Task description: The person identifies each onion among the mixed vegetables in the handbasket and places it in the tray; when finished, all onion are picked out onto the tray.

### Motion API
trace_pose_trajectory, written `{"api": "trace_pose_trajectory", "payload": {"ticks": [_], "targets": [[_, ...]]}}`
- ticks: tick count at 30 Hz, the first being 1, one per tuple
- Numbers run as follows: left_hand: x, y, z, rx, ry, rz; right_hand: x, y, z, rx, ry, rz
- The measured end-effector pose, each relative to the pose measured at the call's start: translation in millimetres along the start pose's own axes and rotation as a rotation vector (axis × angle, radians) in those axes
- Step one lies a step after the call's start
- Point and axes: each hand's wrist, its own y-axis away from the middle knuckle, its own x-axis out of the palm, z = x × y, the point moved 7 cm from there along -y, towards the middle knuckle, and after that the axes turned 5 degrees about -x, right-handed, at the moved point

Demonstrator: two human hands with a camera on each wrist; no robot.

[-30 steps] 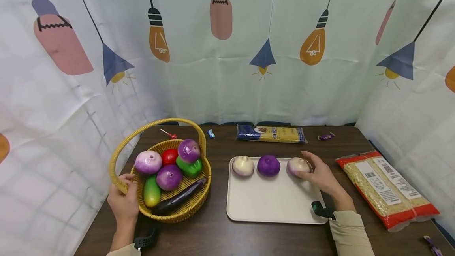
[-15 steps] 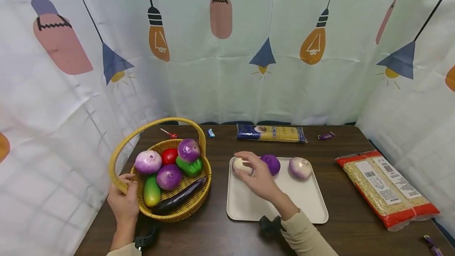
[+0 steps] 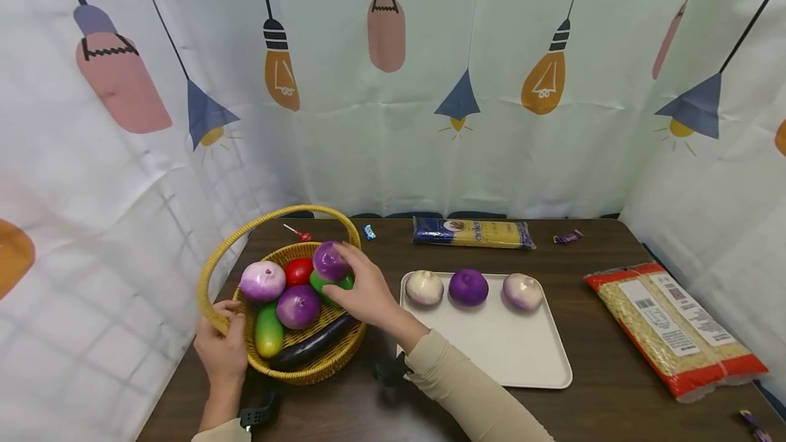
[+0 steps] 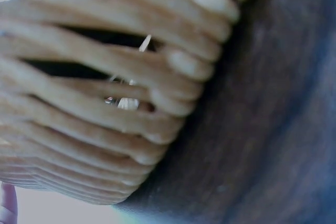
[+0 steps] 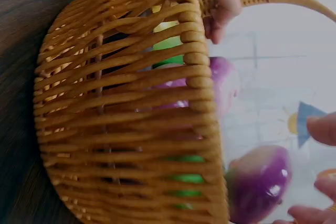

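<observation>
A yellow wicker basket (image 3: 319, 367) stands at the left of the table. My left hand (image 3: 222, 346) grips the base of its handle (image 3: 211, 271) at the left rim. Over the basket's right side, my right hand (image 3: 371, 295) reaches toward a shiny purple onion (image 3: 328, 261), thumb and fingers spread. In the right wrist view a gap shows between the fingers and this purple onion (image 5: 262, 182). Around it lie a paler onion (image 3: 263, 281), another purple one (image 3: 298, 307), a tomato (image 3: 298, 271), a green pepper (image 3: 319, 283), a green-yellow vegetable (image 3: 269, 333) and an eggplant (image 3: 310, 346).
A white tray (image 3: 491, 353) holds a whitish onion (image 3: 424, 288), a purple onion (image 3: 469, 288) and a pale purple onion (image 3: 522, 292) along its back. Behind are a pasta packet (image 3: 473, 232), lollipop (image 3: 301, 234) and candies (image 3: 568, 237). A grain bag (image 3: 675, 326) lies right.
My right hand has moved left from the pale purple onion on the tray, past the whitish one, to the purple onion in the basket. The left hand keeps its grip; the view has shifted slightly.
</observation>
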Motion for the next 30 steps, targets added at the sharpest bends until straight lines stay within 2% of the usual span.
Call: {"api": "trace_pose_trajectory", "payload": {"ticks": [4,7,18,23,30], "targets": [[0.8,0.7,-0.1,-0.006,-0.004,0.006,10,-6,-7,0.058,0.094,-0.011],[0.9,1.7,0.0,-0.011,-0.004,0.009,16,-7,-9,0.050,0.131,-0.013],[1.0,-0.1,0.5,-0.009,-0.001,0.006,30,-5,-12,0.021,0.080,0.007],[2.4,1.4,1.5,-0.009,0.001,0.007,23,7,-16,0.014,-0.003,-0.009],[1.1,-0.3,-1.0,0.001,-0.001,0.002,-13,51,-13,-0.025,-0.124,-0.058]]}}
